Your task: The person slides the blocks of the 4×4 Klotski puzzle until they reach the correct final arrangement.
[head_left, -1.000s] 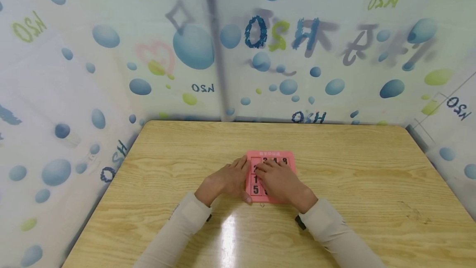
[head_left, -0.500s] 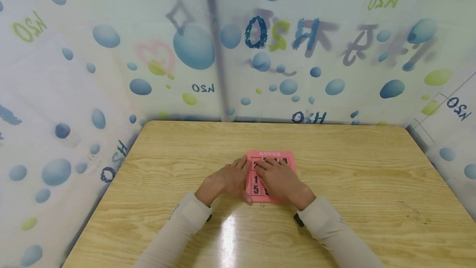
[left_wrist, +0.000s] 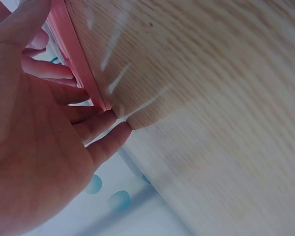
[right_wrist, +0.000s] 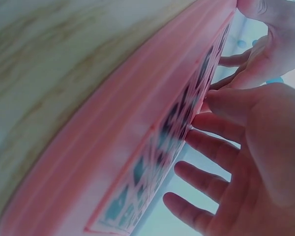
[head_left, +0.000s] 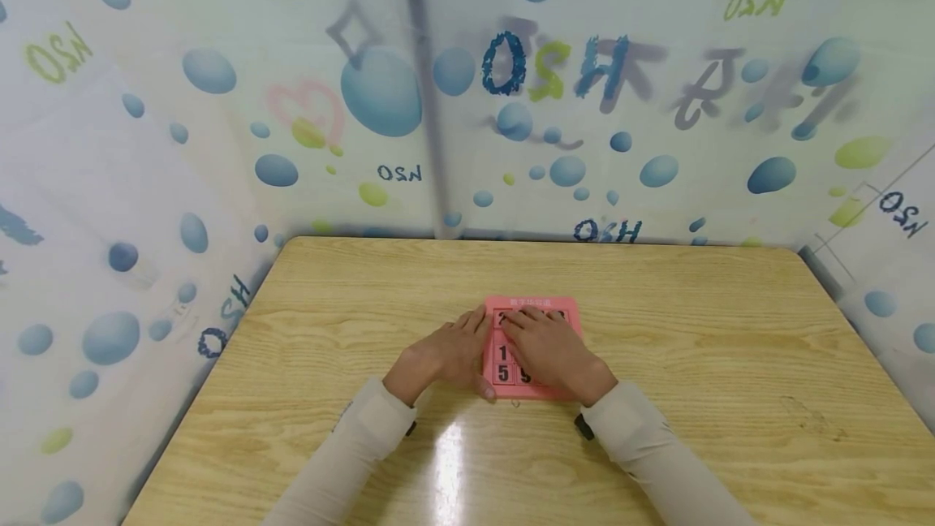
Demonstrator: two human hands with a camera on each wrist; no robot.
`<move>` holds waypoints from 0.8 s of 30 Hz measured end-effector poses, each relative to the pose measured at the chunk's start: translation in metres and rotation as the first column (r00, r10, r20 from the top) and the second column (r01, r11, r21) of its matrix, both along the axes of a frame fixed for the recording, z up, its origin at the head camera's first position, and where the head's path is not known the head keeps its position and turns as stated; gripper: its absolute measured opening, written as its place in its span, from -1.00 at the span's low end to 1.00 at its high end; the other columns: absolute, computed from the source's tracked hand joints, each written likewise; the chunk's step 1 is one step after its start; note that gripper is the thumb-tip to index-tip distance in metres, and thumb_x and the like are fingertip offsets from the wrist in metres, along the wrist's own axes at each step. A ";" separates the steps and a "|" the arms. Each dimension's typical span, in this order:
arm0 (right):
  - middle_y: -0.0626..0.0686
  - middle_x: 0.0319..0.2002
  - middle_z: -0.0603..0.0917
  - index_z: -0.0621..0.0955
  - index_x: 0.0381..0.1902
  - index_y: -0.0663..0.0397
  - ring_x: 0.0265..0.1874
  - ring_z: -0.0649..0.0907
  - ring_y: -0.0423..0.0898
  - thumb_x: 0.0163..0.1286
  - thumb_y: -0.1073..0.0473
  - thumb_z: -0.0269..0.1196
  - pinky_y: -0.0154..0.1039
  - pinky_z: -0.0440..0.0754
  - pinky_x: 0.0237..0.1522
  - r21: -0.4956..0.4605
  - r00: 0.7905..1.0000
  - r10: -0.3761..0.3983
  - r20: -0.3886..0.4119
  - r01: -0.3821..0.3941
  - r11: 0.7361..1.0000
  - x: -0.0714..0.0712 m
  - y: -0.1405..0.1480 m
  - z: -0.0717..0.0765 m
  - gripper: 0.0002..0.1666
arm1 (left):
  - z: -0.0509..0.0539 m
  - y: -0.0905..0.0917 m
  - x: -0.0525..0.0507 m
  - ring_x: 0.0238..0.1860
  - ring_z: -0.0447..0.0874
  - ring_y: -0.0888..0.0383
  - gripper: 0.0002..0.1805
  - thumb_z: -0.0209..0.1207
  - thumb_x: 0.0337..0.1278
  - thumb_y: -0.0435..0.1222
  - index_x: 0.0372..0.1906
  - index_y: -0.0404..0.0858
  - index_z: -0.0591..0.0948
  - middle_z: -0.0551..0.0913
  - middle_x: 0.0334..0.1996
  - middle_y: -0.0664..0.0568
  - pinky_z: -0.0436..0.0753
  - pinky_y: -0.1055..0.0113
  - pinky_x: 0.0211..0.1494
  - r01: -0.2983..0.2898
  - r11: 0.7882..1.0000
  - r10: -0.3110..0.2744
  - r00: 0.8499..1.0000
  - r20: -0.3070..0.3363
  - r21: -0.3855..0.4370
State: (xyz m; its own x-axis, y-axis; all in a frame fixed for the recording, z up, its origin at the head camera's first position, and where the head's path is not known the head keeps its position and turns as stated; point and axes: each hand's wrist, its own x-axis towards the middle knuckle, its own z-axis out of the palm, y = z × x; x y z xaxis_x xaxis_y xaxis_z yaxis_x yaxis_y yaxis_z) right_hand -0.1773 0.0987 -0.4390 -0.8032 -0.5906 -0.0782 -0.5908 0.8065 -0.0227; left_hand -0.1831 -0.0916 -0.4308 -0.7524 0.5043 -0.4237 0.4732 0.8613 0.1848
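Note:
A pink number sliding puzzle lies flat on the table in the head view, black digits on its tiles. My left hand rests along its left edge, thumb at the near left corner; in the left wrist view the extended fingertips touch the puzzle's side and the table. Over the tiles lies my right hand, fingers fairly straight. The right wrist view has the tiled face edge-on, index and thumb tips at the tiles, other fingers spread. Tiles 2, 1, 5 and part of 9 show; the right hand covers most others.
The wooden table extends around the puzzle on every side. Behind it hangs a pale wall covering printed with blue and green drops. A light reflection lies on the table near the left forearm.
The tile marked 2 has slid away from me into the top left corner, leaving a gap beneath it. My right hand has shifted slightly forward and left. My left hand stays still.

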 end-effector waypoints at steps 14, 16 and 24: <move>0.04 0.47 0.36 0.39 0.46 0.02 0.46 0.32 0.10 0.57 -0.07 0.01 0.20 0.30 0.42 -0.018 0.998 -0.028 0.048 0.029 0.999 -0.002 0.000 0.001 -0.41 | -0.002 0.000 -0.001 0.60 -0.18 -0.05 0.38 0.31 -0.13 0.35 0.60 -0.28 -0.16 -0.25 0.61 -0.13 0.19 -0.02 0.55 0.004 1.000 -0.004 1.000 -0.003 -0.001; 0.03 0.47 0.35 0.38 0.46 0.01 0.47 0.30 0.10 0.57 -0.08 0.01 0.19 0.29 0.43 -0.012 0.999 -0.018 0.043 0.019 1.000 -0.002 0.001 0.001 -0.40 | -0.001 0.000 0.000 0.60 -0.18 -0.05 0.38 0.30 -0.13 0.36 0.60 -0.27 -0.16 -0.25 0.61 -0.13 0.19 -0.02 0.55 0.004 1.000 -0.004 1.000 -0.002 0.000; 0.04 0.41 0.43 0.47 0.40 0.02 0.44 0.35 0.07 0.57 -0.06 0.03 0.17 0.33 0.41 -0.039 0.999 0.050 -0.001 -0.050 0.998 0.004 0.008 0.002 -0.45 | -0.001 -0.001 0.000 0.60 -0.18 -0.05 0.38 0.30 -0.13 0.36 0.60 -0.29 -0.15 -0.24 0.61 -0.14 0.19 -0.01 0.55 0.006 1.000 -0.006 1.000 -0.009 -0.006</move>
State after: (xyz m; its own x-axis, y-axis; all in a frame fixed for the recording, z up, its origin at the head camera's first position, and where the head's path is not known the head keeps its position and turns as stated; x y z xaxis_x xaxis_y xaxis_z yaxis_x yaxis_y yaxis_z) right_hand -0.1738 0.1071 -0.4373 -0.7727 -0.6325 -0.0543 -0.6303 0.7745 -0.0530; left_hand -0.1828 -0.0922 -0.4316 -0.7531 0.5065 -0.4199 0.4801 0.8595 0.1756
